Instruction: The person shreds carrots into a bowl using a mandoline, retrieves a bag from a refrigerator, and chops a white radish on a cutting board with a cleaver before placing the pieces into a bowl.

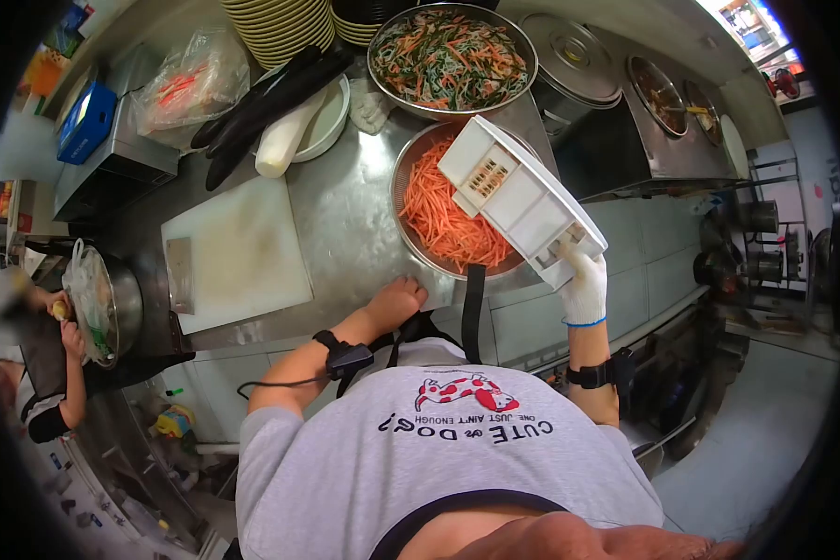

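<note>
Holding the white slicer [518,196] by its lower end only, the gloved right hand [583,280] has its grip closed fully round the frame. I see the slicer tilted, with its upper end raised over the metal bowl [399,187] of shredded carrot [438,219]. The bare left hand [396,303] lies on the front edge of the surface [345,224], just beside the bowl's rim. Its grip is slack and holds nothing.

Hazards, as I judge them from this position:

1. Loss of hold. The whole slicer hangs from one end. A wet glove or a loosened grip would let it pivot and drop into the bowl, or past the front edge to the floor.
2. Spillage. The bowl sits near the front edge of the surface. A blow from the falling slicer could tip it and scatter the carrot.
3. Cut. The blade opening faces up, uncovered. If the left hand reaches up to steady the frame, unprotected fingers come to the blade.
4. The cleaver [179,275] lies on the cutting board [238,252], well apart from both hands. I rate it a low risk.
</note>
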{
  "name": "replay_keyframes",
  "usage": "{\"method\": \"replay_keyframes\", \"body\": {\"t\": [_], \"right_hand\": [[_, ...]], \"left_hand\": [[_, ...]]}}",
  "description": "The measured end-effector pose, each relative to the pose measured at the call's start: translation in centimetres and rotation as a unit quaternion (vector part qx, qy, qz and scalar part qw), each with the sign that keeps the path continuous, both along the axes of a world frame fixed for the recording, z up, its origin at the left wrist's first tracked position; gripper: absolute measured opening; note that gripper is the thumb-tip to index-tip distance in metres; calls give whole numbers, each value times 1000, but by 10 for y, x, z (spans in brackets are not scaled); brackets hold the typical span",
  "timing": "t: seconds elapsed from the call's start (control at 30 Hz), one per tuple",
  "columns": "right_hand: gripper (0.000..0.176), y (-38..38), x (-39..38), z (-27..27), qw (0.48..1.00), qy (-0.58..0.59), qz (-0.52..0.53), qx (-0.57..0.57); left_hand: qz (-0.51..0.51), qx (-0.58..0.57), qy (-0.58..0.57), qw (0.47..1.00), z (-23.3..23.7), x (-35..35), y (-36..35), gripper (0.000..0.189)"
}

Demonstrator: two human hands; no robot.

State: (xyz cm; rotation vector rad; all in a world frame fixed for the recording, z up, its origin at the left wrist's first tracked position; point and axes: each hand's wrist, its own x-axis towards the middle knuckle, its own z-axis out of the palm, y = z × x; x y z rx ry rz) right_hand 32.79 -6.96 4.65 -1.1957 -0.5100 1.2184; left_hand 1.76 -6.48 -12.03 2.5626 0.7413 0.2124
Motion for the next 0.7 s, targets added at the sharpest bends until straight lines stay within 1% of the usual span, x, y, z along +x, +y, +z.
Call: {"method": "replay_keyframes", "body": {"t": [0.03,0.07,0.13,0.17,0.2,0.23,0.27,0.3,0.33,0.37,0.4,0.43,0.47,0.5,0.53,0.57,0.6,0.63,0.67,0.7], "right_hand": [[44,2,4,-2,999,37,7,0],[45,4,8,-4,997,74,13,0],[45,7,13,-2,995,95,14,15],[44,8,16,-2,993,110,16,27],[44,9,20,-5,993,115,17,32],[45,9,25,-11,990,129,21,43],[46,10,29,-15,988,143,28,54],[46,10,33,-18,987,147,36,57],[45,9,34,-21,990,121,40,60],[45,9,33,-22,992,95,44,66],[45,7,31,-21,991,99,54,73],[43,2,28,-19,997,-12,47,57],[42,2,24,-17,991,-124,36,41],[35,1,9,6,970,-222,56,80],[34,2,1,13,904,-379,73,183],[34,1,-5,19,803,-521,88,276],[36,3,-11,30,680,-645,141,320],[38,2,-25,41,603,-685,159,377],[37,0,-34,37,603,-683,177,373],[37,-1,-40,33,602,-681,193,369]], "left_hand": [[32,-19,-27,999,-1,-2,1,14],[31,-16,-20,999,-1,-7,0,14],[160,-137,0,978,22,-11,3,14],[160,-132,5,978,37,-11,6,14],[243,-213,-51,945,61,-9,10,16],[324,-289,-109,894,81,-7,12,19],[329,-284,-108,894,97,0,18,19],[351,-266,-167,882,112,11,27,20],[372,-244,-227,866,120,21,36,22],[381,-234,-229,865,118,29,44,22],[367,-190,-244,877,112,38,53,26],[350,-147,-258,888,114,48,60,31],[354,-139,-261,887,119,57,66,31],[379,-336,-356,785,134,68,68,35],[381,-517,-428,636,148,75,68,40],[382,-517,-427,636,158,80,68,40],[351,-583,-466,565,168,85,68,45],[314,-643,-500,488,175,89,68,51],[315,-630,-484,519,168,89,70,48],[334,-584,-495,550,136,90,74,42]]}}
